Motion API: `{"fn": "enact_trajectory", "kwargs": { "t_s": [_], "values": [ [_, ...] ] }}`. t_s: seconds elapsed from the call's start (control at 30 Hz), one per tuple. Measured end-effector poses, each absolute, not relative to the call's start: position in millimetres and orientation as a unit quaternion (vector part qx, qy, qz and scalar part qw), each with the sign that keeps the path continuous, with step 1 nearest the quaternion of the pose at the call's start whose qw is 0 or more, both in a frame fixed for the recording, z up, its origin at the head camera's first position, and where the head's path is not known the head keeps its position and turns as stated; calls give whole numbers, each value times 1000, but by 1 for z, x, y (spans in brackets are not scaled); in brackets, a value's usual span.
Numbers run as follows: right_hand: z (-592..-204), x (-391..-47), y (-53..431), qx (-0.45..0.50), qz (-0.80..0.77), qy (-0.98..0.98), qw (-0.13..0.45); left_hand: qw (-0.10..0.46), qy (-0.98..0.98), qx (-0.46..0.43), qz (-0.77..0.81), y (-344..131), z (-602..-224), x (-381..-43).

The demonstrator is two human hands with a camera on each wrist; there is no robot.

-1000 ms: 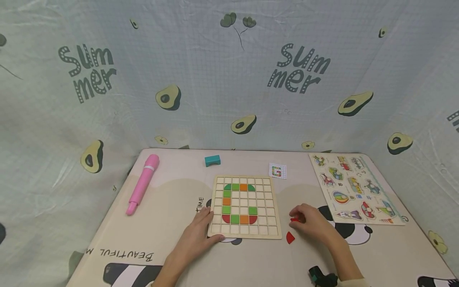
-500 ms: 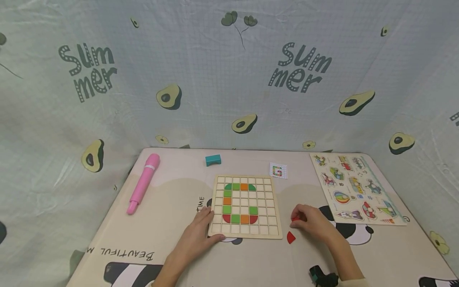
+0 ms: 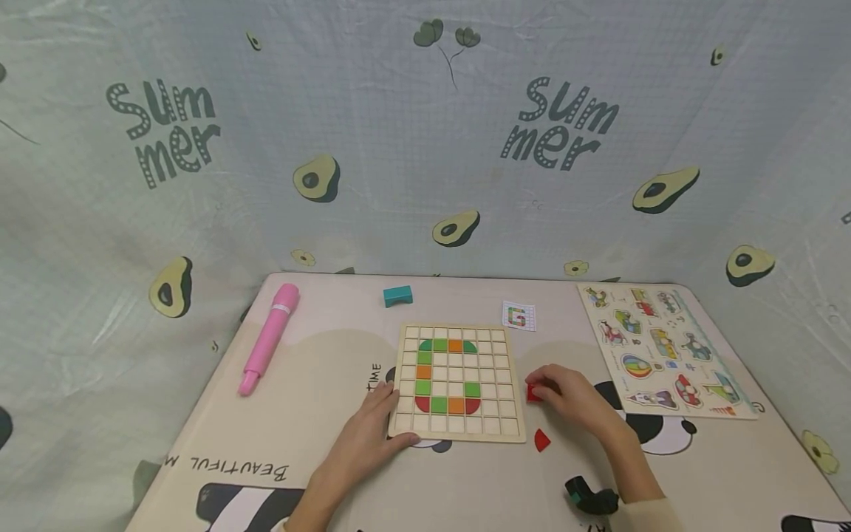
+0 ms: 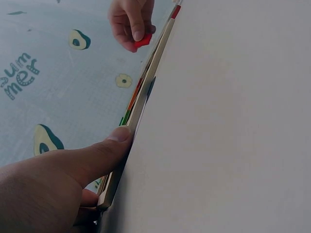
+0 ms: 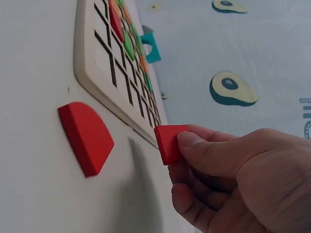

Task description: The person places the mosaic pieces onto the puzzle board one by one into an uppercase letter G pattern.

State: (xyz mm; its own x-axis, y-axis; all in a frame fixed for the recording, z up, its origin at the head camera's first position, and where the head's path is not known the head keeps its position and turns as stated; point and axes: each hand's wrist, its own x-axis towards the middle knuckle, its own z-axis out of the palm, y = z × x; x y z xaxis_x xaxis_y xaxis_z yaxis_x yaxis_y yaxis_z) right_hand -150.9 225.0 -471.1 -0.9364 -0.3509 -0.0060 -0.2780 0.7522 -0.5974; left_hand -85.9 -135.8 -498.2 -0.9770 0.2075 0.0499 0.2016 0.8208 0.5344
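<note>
My right hand (image 3: 565, 395) pinches a red square tile (image 5: 169, 144) between thumb and fingers, just right of the wooden grid board (image 3: 499, 436). My left hand (image 3: 362, 432) holds the board's near left corner, thumb along the front edge and fingers at the left side. In the left wrist view, the thumb (image 4: 119, 134) presses on the board's edge. Green, orange and red tiles sit in the grid, forming part of a ring with a gap on its right. A red quarter-round tile (image 5: 90, 138) lies on the table by the board's near right corner.
Behind the board lie a small pattern card (image 3: 518, 316) and a teal arch block (image 3: 397, 295). A pink rolling-pin-shaped toy (image 3: 269, 340) is at left, a picture puzzle board (image 3: 665, 355) at right. Near my right wrist is a dark object (image 3: 590, 496).
My right hand has lifted and shifted slightly left and away from me, carrying the red square tile closer to the board. The left hand stays on the board's corner.
</note>
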Motion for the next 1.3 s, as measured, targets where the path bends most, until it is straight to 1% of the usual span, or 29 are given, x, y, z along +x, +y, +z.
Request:
{"fn": "enact_trajectory", "kwargs": {
  "t_s": [0.63,1.1,1.3],
  "values": [
    [-475,-171,174,-180,-357,914,65,4,953,112,282,-139,-502,-85],
    [-482,-179,137,-160,-366,915,61,-2,952,119,281,-143,-503,-84],
    [-485,-182,127,-155,-350,921,68,-4,952,120,281,-144,-503,-84]
  ]
}}
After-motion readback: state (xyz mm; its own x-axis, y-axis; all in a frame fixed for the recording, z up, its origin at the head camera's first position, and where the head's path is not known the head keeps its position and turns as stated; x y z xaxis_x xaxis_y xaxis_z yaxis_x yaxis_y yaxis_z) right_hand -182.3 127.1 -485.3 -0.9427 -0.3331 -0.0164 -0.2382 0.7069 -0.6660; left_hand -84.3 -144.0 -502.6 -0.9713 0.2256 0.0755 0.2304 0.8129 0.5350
